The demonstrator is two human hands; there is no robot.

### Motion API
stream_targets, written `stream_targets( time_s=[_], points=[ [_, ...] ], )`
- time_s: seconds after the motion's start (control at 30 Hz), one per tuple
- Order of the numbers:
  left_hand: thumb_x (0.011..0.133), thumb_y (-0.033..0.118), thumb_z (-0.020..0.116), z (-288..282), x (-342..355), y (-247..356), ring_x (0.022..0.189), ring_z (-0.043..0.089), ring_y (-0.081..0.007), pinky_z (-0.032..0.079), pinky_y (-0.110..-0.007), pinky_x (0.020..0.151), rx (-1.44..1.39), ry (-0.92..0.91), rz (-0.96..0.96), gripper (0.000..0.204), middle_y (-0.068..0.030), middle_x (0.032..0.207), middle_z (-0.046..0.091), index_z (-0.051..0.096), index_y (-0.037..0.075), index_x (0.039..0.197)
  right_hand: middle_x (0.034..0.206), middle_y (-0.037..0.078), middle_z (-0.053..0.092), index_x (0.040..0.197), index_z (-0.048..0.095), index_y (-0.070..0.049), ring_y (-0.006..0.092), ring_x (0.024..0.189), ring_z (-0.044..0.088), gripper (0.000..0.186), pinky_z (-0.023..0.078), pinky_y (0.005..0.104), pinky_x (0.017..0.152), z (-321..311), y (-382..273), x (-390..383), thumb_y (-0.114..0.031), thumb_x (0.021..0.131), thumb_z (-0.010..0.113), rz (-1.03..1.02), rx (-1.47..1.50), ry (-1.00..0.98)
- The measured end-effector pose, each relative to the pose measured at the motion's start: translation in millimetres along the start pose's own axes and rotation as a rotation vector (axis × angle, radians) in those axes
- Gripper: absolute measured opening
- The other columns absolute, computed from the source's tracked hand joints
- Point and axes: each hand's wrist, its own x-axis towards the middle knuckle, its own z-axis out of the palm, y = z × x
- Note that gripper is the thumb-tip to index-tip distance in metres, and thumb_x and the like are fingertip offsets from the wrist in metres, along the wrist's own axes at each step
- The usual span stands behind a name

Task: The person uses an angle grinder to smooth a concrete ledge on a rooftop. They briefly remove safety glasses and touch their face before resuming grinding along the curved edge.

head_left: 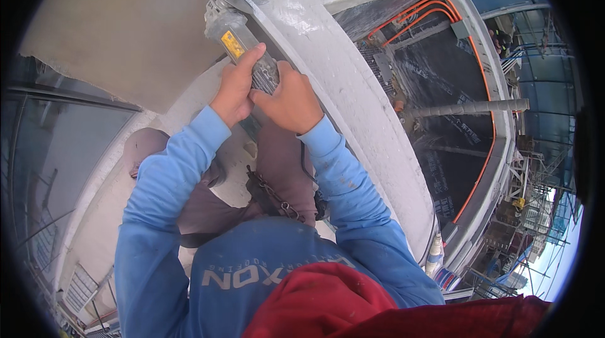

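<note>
Both my hands are wrapped round a dusty grey angle grinder with a yellow label on its body. My left hand grips it from the left side, thumb lying along the casing. On the right, my right hand closes over the ribbed rear part. The grinder's head points up and away from me, beside the edge of a pale concrete ledge. Part of its disc or guard shows against that edge; the working contact is hard to make out. Its rear end is partly hidden by my hands.
A beige, dusty wall panel rises at the far left. Right of the ledge lies a lower recess lined with black sheeting, with orange conduit and a grey pipe. Scaffolding stands beyond. A harness strap hangs by my legs.
</note>
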Motion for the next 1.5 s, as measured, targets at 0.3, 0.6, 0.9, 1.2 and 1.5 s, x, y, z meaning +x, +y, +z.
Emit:
stream_targets(
  time_s=[0.3,0.6,0.9,1.2,1.5],
  points=[
    [0.095,0.030,0.073,10,-119,-16,0.121,0.060,-0.0264,0.043,-0.039,0.106,0.430,0.140,0.429,0.059,-0.0178,0.125,0.064,0.053,-0.009,0.134,0.080,0.029,0.069,0.119,0.057,0.016,0.0386,0.078,0.073,0.066,0.056,0.0429,0.070,-8,1,-12,-0.026,0.074,0.081,0.001,0.039,0.008],
    [0.089,0.014,0.072,40,-230,32,0.101,0.073,-0.0328,0.045,-0.056,0.101,0.596,-0.933,0.940,0.013,-0.0165,0.104,0.072,0.075,0.002,0.089,0.072,0.023,0.067,0.124,0.052,0.019,0.0390,0.075,0.072,0.070,0.056,0.0436,0.069,-6,-2,5,-0.023,0.075,0.080,-0.010,0.081,-0.019],
    [0.092,0.012,0.064,33,-235,31,0.092,0.074,-0.0347,0.048,-0.056,0.091,0.293,-1.056,0.964,0.021,-0.0180,0.081,0.071,0.067,0.006,0.072,0.071,0.022,0.068,0.118,0.054,0.018,0.0382,0.074,0.072,0.065,0.056,0.0434,0.070,2,-2,25,-0.023,0.076,0.080,0.007,0.074,-0.029],
    [0.084,0.006,0.069,50,-242,26,0.088,0.075,-0.0313,0.048,-0.058,0.094,0.434,-0.750,1.121,0.013,-0.0147,0.077,0.069,0.069,0.001,0.072,0.074,0.021,0.068,0.116,0.058,0.015,0.0355,0.074,0.072,0.064,0.055,0.0422,0.070,8,-1,30,-0.028,0.075,0.082,0.006,0.064,-0.013],
    [0.082,-0.003,0.068,77,-227,60,0.085,0.073,-0.0323,0.043,-0.076,0.096,0.404,-0.704,1.235,0.010,-0.0133,0.081,0.064,0.073,0.001,0.074,0.075,0.021,0.068,0.099,0.063,0.007,0.0393,0.077,0.071,0.049,0.055,0.0464,0.071,6,9,25,-0.031,0.075,0.081,-0.045,0.035,0.022]
  ],
)
